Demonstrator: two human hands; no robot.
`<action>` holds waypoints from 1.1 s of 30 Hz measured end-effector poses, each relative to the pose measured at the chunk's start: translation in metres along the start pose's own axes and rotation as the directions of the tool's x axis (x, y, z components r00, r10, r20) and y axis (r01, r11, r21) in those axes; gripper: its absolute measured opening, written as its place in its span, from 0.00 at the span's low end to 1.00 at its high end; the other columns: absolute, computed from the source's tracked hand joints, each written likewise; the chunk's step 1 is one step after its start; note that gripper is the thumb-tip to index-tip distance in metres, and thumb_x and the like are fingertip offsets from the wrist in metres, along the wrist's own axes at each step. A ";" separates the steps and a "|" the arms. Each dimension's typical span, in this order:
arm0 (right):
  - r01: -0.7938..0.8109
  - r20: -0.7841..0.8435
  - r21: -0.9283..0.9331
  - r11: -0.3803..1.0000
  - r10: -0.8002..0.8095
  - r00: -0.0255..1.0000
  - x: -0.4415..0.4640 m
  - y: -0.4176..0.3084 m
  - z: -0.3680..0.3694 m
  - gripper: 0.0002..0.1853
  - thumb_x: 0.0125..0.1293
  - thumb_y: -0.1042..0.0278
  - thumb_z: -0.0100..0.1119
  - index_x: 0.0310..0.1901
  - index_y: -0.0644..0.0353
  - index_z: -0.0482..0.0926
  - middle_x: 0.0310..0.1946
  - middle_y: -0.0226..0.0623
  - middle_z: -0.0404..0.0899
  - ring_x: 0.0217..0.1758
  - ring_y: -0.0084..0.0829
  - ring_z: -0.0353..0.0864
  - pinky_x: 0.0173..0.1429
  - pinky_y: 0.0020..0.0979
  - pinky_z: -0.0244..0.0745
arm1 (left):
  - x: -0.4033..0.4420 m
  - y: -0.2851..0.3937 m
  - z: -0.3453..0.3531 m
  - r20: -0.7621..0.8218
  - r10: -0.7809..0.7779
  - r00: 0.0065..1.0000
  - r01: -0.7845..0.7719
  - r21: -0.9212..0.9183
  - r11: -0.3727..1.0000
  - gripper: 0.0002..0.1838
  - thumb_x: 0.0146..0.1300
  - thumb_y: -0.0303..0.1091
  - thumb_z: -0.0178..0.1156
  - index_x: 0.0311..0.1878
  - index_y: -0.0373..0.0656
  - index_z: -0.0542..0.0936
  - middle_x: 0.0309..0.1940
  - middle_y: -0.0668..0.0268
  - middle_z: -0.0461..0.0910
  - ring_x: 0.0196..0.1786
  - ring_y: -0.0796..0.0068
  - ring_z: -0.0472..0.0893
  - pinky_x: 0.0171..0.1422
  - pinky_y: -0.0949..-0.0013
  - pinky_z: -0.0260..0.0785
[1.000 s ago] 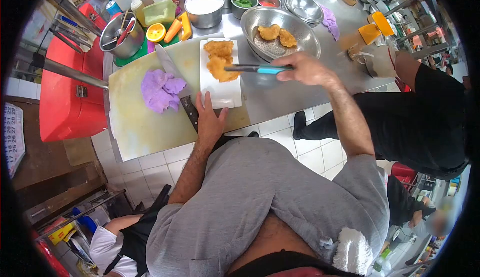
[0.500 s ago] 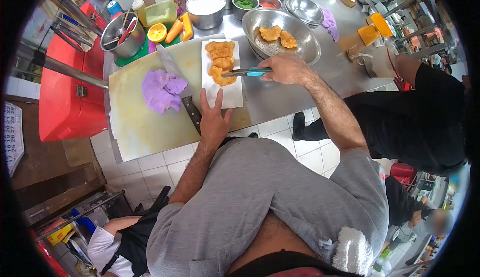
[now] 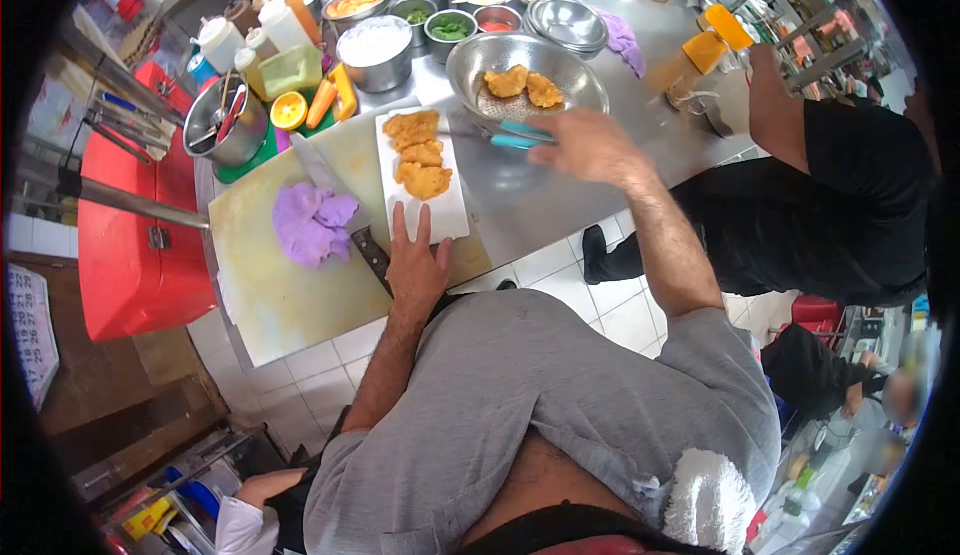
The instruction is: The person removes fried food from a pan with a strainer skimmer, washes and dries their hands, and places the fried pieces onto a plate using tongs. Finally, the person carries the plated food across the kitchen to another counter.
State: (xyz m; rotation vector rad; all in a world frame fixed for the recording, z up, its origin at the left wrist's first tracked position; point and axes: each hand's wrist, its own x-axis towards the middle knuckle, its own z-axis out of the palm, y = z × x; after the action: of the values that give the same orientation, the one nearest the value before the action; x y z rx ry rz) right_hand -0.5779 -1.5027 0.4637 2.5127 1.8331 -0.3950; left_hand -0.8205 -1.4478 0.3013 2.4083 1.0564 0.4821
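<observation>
My right hand [image 3: 585, 145] grips tongs [image 3: 522, 139] with teal handles; their metal arms reach left towards the fried cutlets and look blurred. Several golden fried cutlets [image 3: 422, 154] lie in a row on a sheet of white paper [image 3: 436, 217]. My left hand [image 3: 416, 263] rests with stretched fingers on the near end of that paper. Behind the tongs stands a perforated metal bowl [image 3: 590, 95] holding two fried pieces [image 3: 524, 86]. Beside my left hand are a knife [image 3: 370, 255] and a crumpled purple cloth [image 3: 312, 223], both on the cutting board [image 3: 270, 305].
Metal bowls of ingredients [image 3: 450, 27], a tub of white powder [image 3: 374, 53] and squeeze bottles [image 3: 288, 27] line the back. A utensil pot [image 3: 226, 120] stands left, near a red box [image 3: 140, 245]. A person in black [image 3: 810, 215] stands at right.
The tongs have come off the nearest cutlet and moved up, with my right hand slightly farther from me. The camera view has shifted. My left hand stays on the paper.
</observation>
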 end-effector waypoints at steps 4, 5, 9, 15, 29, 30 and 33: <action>-0.318 0.012 -0.003 0.948 0.318 0.948 -0.007 0.044 -0.019 0.21 0.56 0.52 0.58 0.48 0.55 0.75 0.41 0.45 0.78 0.49 0.43 0.75 0.52 0.42 0.68 | -0.001 0.004 -0.006 0.051 -0.049 0.998 0.051 -0.044 0.998 0.32 0.56 0.40 0.59 0.63 0.43 0.61 0.66 0.46 0.48 0.65 0.48 0.57 0.63 0.57 0.60; -0.330 0.006 0.002 0.944 0.330 0.944 -0.005 0.057 -0.016 0.21 0.56 0.52 0.58 0.48 0.55 0.75 0.41 0.45 0.78 0.49 0.43 0.75 0.52 0.42 0.68 | 0.000 0.006 -0.007 0.072 -0.079 0.994 0.083 -0.051 0.995 0.32 0.56 0.40 0.59 0.63 0.43 0.61 0.66 0.46 0.48 0.65 0.47 0.57 0.63 0.57 0.60; -0.490 0.082 0.010 0.872 0.487 0.869 0.007 0.093 -0.005 0.18 0.57 0.56 0.54 0.41 0.63 0.77 0.32 0.44 0.79 0.32 0.39 0.79 0.34 0.40 0.74 | -0.001 0.001 -0.001 0.093 -0.068 0.993 0.071 -0.034 0.997 0.33 0.56 0.40 0.59 0.63 0.43 0.61 0.66 0.46 0.48 0.65 0.47 0.57 0.63 0.57 0.60; -0.593 0.243 0.211 0.777 0.546 0.802 0.030 0.120 -0.009 0.18 0.56 0.54 0.56 0.32 0.65 0.75 0.20 0.39 0.73 0.17 0.31 0.72 0.19 0.34 0.68 | 0.000 -0.001 0.000 0.065 -0.018 0.998 0.019 -0.014 1.000 0.33 0.56 0.39 0.60 0.63 0.40 0.60 0.65 0.45 0.48 0.65 0.46 0.58 0.63 0.57 0.60; -0.582 0.359 0.517 0.627 0.459 0.813 0.050 0.134 0.002 0.15 0.50 0.56 0.64 0.33 0.57 0.76 0.20 0.33 0.71 0.17 0.25 0.69 0.18 0.29 0.65 | 0.000 -0.005 0.000 0.085 -0.049 0.995 0.055 -0.069 0.996 0.36 0.55 0.40 0.61 0.64 0.38 0.59 0.65 0.44 0.48 0.66 0.46 0.56 0.64 0.57 0.58; -0.591 0.364 0.552 0.588 0.467 0.806 0.051 0.133 0.004 0.15 0.49 0.56 0.65 0.33 0.56 0.76 0.20 0.33 0.71 0.17 0.24 0.69 0.17 0.28 0.65 | -0.001 -0.007 0.001 0.097 -0.018 0.995 0.025 -0.073 0.997 0.36 0.55 0.40 0.61 0.64 0.38 0.59 0.65 0.44 0.48 0.66 0.46 0.56 0.64 0.57 0.58; -0.558 0.336 0.674 0.485 0.471 0.816 0.053 0.135 0.014 0.15 0.48 0.57 0.66 0.34 0.55 0.76 0.20 0.32 0.71 0.17 0.23 0.70 0.15 0.27 0.63 | -0.002 -0.014 0.006 0.079 0.043 0.996 -0.035 -0.095 0.995 0.36 0.55 0.40 0.61 0.64 0.37 0.58 0.65 0.44 0.48 0.66 0.45 0.55 0.65 0.55 0.56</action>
State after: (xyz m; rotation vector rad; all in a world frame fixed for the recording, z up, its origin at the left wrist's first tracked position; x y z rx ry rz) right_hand -0.4390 -1.4979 0.4204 3.2541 0.8015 -1.4758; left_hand -0.8272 -1.4427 0.2885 2.3490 0.9327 0.4333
